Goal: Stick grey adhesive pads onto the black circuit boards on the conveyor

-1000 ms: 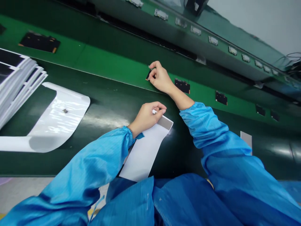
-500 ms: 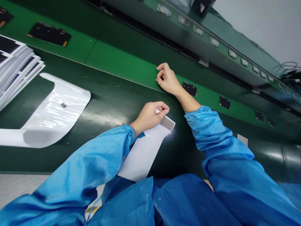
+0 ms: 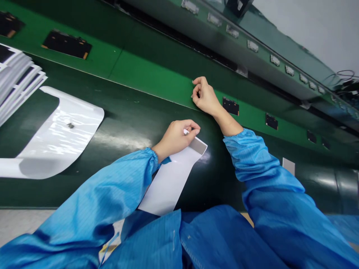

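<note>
My left hand [image 3: 175,138] is closed in a pinch on the far end of a long white strip [image 3: 171,179] with a grey end, which lies on the dark green table. My right hand [image 3: 204,98] rests on the bright green belt [image 3: 151,76] farther out. Its fingers are curled together, and what they hold, if anything, is hidden. A small black part [image 3: 230,106] lies on the belt just right of that hand, apart from it.
More black parts [image 3: 271,121] lie along the belt to the right, and a larger black panel [image 3: 66,44] at the far left. A glossy white film sheet [image 3: 60,138] and a stack of white-edged sheets [image 3: 17,82] lie left. A grey tab [image 3: 288,166] sits right.
The small black part seen at my right fingertips a second ago no longer shows; the fingers have curled in. The left hand keeps its pinch on the strip.
</note>
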Demonstrator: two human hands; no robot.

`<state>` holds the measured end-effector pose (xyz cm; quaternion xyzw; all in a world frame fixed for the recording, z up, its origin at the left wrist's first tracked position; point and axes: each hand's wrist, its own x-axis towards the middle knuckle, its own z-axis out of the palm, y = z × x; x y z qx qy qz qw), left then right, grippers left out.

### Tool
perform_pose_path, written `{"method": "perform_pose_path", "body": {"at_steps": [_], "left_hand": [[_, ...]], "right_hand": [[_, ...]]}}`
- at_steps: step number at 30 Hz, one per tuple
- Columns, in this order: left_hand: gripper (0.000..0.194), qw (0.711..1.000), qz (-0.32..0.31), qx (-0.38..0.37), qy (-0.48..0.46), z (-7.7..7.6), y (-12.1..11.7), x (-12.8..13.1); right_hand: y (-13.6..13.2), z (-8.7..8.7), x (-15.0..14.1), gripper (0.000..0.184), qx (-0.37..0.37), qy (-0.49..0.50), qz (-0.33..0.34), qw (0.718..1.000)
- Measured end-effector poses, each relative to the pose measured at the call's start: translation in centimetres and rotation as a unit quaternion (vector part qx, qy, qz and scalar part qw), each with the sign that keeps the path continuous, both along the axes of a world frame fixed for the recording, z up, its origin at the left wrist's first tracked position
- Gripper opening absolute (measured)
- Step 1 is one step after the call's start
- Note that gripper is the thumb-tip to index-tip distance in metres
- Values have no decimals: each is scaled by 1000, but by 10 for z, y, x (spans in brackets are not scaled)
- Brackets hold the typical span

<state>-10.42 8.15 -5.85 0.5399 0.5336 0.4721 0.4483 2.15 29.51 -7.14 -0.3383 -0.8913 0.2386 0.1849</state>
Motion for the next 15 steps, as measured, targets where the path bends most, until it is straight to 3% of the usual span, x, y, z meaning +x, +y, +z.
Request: {"method": "perform_pose_path", "body": {"at_steps": [6, 12, 15], "left_hand": [[20, 1000, -3, -7, -4, 2, 1, -1], [23, 1000, 0, -13, -8, 2, 1, -1], [23, 1000, -1, -13, -7, 3, 0, -1]], "right_hand": [[-5, 4, 9, 49, 12, -37, -11, 999], [-4, 4, 19, 52, 81, -82, -49, 992], [6, 5, 28, 57, 49, -79, -97, 991]]}}
